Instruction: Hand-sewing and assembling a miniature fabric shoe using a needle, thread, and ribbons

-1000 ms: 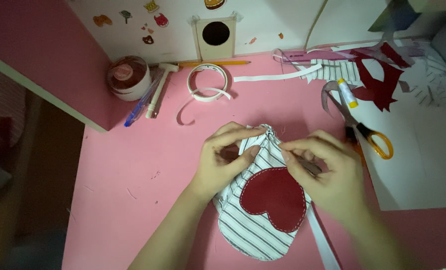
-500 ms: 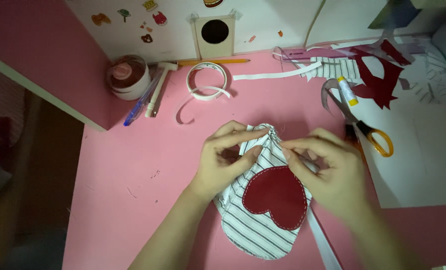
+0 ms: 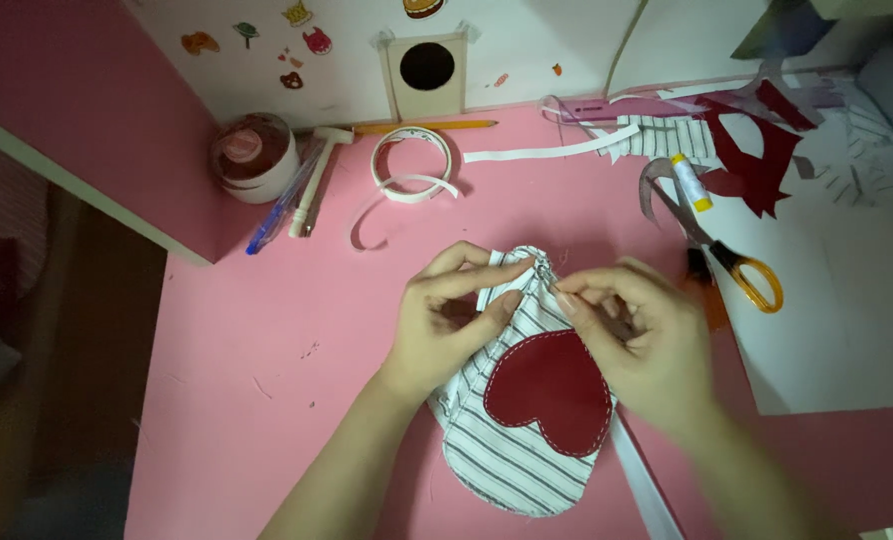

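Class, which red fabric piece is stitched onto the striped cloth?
The red heart, edged with white stitches, between both hands; the red scraps lie loose near the scissors.

A roll of white tape [image 3: 413,162] lies at upper centre on the pink table [image 3: 267,350], a loose end curling off it. Left of it sit a round lidded container [image 3: 255,156], a white pen-like tool [image 3: 312,185] and a blue pen [image 3: 277,215]. A yellow pencil [image 3: 432,127] lies along the white wall [image 3: 527,50], which carries small stickers [image 3: 252,35] and a taped card with a black circle [image 3: 428,68]. At upper right, orange-handled scissors [image 3: 732,262], a spool of white thread [image 3: 691,181], red fabric scraps [image 3: 757,150] and striped offcuts [image 3: 662,138] lie near a white sheet [image 3: 847,330].
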